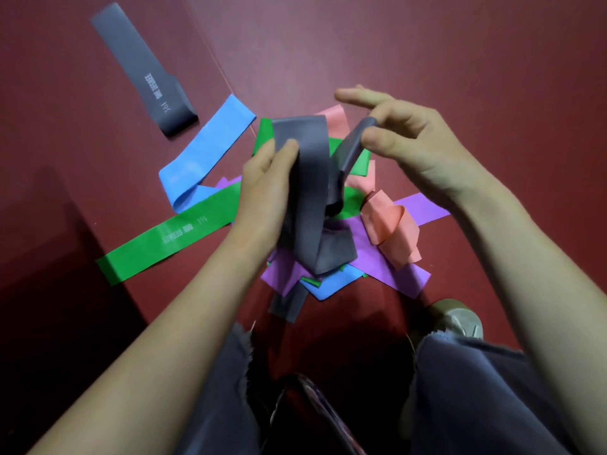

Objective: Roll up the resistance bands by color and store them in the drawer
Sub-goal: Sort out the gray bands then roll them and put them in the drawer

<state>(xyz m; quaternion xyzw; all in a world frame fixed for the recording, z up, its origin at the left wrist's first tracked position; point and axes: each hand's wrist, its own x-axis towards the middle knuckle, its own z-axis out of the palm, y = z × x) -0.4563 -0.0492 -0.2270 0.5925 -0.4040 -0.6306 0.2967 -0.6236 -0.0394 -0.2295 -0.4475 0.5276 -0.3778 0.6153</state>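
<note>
My left hand (262,185) grips a dark grey resistance band (310,192) lifted above a pile of bands on the dark red floor. My right hand (404,139) pinches another end of grey band (353,144) between thumb and fingers. Under them lie purple bands (377,261), salmon pink bands (391,231), a blue band end (331,284) and a green band (353,159). A long green band (170,238) and a folded blue band (203,149) stretch out to the left. A separate grey band (144,70) lies flat at the far left. No drawer is in view.
My knees in frayed grey shorts (476,389) fill the bottom of the view, with one shoe (460,320) beside the pile. A dark object (315,405) sits between my legs. The red floor (460,44) extends beyond the pile.
</note>
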